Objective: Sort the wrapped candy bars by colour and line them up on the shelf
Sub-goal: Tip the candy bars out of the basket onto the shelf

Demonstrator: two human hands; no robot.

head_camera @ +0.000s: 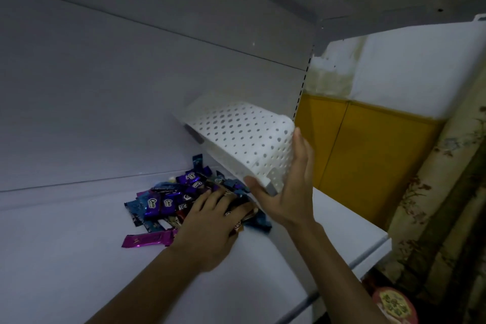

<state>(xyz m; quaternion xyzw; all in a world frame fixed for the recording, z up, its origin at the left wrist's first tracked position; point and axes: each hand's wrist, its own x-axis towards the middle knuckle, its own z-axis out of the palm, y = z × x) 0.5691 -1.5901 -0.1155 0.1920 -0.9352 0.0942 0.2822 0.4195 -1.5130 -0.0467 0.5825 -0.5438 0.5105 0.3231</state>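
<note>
While my right grip (pixel 289 192) pinches the tipped white basket (pixel 244 137) by its corner at mid-frame, my left grip (pixel 213 221) lies flat, fingers straight, on the candy bars (pixel 163 202) heaped on the shelf (pixel 79 258) just below. Looks like the dump-out step; next I'd park the basket and spread the pile by colour.
</note>
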